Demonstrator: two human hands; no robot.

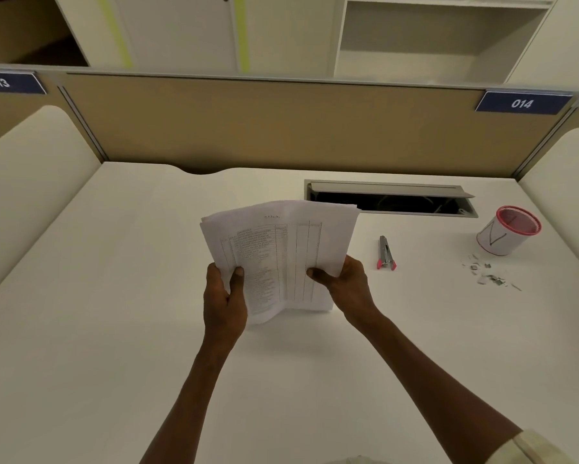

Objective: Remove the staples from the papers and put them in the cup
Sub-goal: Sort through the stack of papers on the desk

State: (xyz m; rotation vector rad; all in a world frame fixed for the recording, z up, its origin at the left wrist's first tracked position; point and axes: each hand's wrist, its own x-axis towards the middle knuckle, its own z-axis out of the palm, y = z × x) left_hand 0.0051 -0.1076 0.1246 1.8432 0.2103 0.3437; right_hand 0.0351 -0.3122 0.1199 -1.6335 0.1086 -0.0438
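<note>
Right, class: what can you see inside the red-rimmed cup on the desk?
Only part of the cup's inner wall shows, reddish mesh below the rim. Its bottom is hidden by the near wall, so any staples inside cannot be seen. Loose scraps lie on the desk beside it.

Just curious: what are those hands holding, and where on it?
Both grip the papers by the lower side edges: left hand and right hand.

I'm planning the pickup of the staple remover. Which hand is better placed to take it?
Right. The right hand grips the papers on the side nearest the staple remover, which lies just to its right on the desk. The left hand would have to cross the sheets.
</note>
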